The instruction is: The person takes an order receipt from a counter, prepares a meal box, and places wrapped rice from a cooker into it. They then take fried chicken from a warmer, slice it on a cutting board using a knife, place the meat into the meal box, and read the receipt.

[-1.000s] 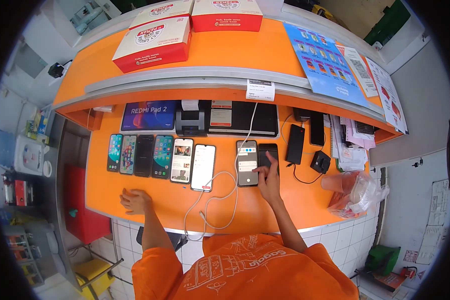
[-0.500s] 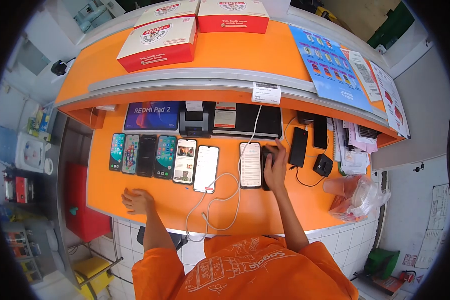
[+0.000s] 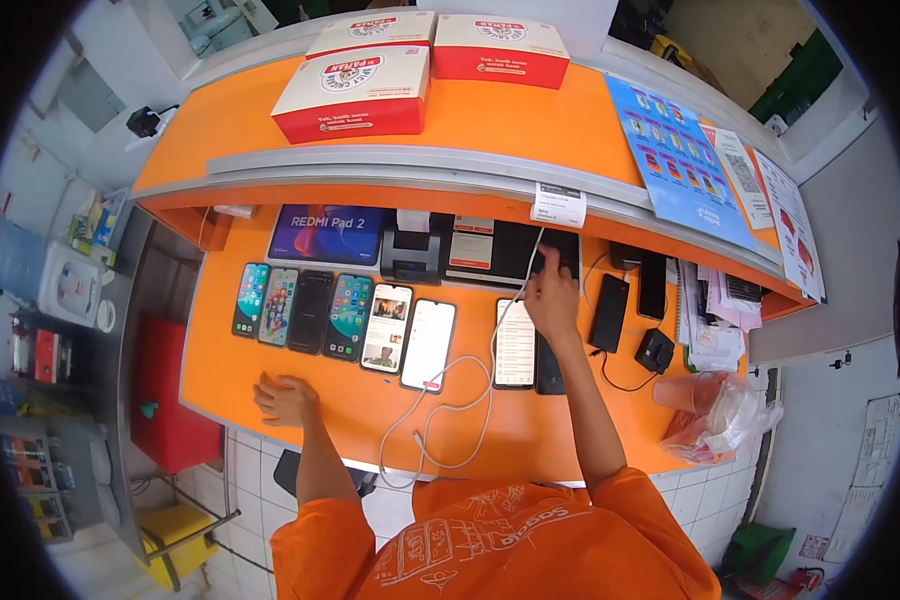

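My left hand [image 3: 286,400] rests on the orange counter [image 3: 350,410], fingers apart and holding nothing, below a row of several phones. My right hand [image 3: 553,295] is raised beside the white cable [image 3: 536,262], index finger stretched toward the shelf edge; whether it touches the cable I cannot tell. Under and left of it lies a phone with a lit white list screen [image 3: 515,345]. A dark phone [image 3: 549,372] beside that is partly hidden by my hand and forearm. Farther left is another phone with a white screen [image 3: 429,345].
A small printer [image 3: 411,255] and a REDMI Pad 2 box [image 3: 326,236] stand under the shelf. Above are red and white boxes [image 3: 352,95] and a blue menu sheet [image 3: 677,155]. At right lie a black power bank [image 3: 609,312] and a plastic bag with a cup [image 3: 720,420].
My right hand has moved up from the dark phone toward the shelf. The lit phone's screen changed to a list. The view has shifted, while my left hand stays on the counter.
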Demonstrator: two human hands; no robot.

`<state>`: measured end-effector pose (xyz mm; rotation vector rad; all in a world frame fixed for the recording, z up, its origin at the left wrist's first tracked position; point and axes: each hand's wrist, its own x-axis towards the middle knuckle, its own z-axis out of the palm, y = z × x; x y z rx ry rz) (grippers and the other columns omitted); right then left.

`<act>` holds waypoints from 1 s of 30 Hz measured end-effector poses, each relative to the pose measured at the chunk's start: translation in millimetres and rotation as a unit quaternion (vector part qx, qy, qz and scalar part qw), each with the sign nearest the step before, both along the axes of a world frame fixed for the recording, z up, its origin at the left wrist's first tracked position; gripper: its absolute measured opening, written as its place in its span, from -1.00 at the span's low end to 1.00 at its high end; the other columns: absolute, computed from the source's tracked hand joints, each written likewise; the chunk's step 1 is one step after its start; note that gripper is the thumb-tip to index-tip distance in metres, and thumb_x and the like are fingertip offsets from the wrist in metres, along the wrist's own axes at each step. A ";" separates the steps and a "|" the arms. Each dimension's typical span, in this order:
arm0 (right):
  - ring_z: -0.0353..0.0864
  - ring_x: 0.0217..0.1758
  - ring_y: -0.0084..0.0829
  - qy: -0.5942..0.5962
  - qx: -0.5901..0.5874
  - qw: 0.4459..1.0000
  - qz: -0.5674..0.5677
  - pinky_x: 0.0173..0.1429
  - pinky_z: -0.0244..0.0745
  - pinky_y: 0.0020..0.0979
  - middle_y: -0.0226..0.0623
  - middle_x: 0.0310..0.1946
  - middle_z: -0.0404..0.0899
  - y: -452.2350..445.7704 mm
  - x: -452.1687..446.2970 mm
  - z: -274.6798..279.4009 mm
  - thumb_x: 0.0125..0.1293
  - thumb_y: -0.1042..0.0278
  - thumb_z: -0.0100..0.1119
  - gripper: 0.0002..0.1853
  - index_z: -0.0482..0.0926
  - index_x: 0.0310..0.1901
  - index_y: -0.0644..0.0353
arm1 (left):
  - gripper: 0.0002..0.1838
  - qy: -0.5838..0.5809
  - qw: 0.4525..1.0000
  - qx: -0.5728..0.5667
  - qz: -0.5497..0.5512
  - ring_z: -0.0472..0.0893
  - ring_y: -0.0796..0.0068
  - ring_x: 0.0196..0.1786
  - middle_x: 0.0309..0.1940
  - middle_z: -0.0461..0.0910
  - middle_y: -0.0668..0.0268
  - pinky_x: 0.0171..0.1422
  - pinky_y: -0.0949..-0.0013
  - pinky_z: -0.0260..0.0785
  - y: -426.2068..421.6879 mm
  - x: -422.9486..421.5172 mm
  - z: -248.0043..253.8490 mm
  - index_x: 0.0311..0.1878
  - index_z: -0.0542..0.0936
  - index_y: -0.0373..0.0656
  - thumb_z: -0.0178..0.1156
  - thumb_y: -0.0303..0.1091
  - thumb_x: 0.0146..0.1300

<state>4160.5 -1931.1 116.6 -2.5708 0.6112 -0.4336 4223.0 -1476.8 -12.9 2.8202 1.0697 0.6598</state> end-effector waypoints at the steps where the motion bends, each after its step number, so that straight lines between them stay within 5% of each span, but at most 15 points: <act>1: 0.56 -0.16 -0.10 -0.009 0.004 1.000 0.023 -0.06 0.38 -0.04 -0.15 -0.28 0.66 7.5 5.0 3.0 0.22 0.41 0.09 -0.48 0.32 0.25 0.09 | -0.56 -0.003 1.000 0.002 -0.001 0.23 0.28 0.46 0.40 0.27 0.33 0.41 -0.28 -0.05 0.7 -0.8 -0.5 0.29 0.38 0.13 -0.19 -0.02 0.43; 7: 0.51 0.10 0.10 -0.097 0.133 0.978 0.128 0.26 0.38 0.06 0.02 0.03 0.54 50.3 92.4 9.6 0.15 0.43 0.24 -0.52 0.43 0.13 0.19 | -0.56 -0.012 1.000 -0.006 -0.004 0.24 0.26 0.45 0.39 0.29 0.32 0.40 -0.29 -0.04 -1.1 -0.8 2.6 0.28 0.39 0.10 -0.17 -0.04 0.42; 10: 0.37 0.32 0.10 -0.020 -0.013 0.980 0.196 0.34 0.34 -0.08 0.10 0.23 0.41 60.8 154.0 -11.0 0.26 0.31 0.24 -0.49 0.41 0.24 0.18 | -0.56 -0.004 1.000 0.000 0.002 0.24 0.25 0.45 0.38 0.31 0.31 0.39 -0.29 -0.03 -4.2 -1.8 6.9 0.28 0.39 0.10 -0.16 -0.04 0.42; 16: 0.36 0.36 0.00 0.096 -0.001 0.974 0.203 0.39 0.30 -0.09 0.03 0.27 0.42 71.6 220.3 -7.8 0.30 0.22 0.23 -0.48 0.42 0.24 0.21 | -0.56 -0.005 1.000 0.005 0.003 0.24 0.22 0.45 0.38 0.31 0.29 0.40 -0.32 -0.04 -4.1 -1.0 6.9 0.30 0.39 0.09 -0.12 -0.06 0.41; 30: 0.43 0.30 -0.03 -0.082 0.029 0.982 0.167 0.34 0.35 -0.11 0.00 0.22 0.48 48.8 232.5 9.4 0.27 0.27 0.24 -0.52 0.45 0.20 0.20 | -0.54 0.010 1.000 -0.025 0.001 0.18 0.15 0.49 0.41 0.25 0.23 0.42 -0.43 -0.07 -5.1 -1.7 10.1 0.32 0.36 0.06 -0.14 -0.06 0.43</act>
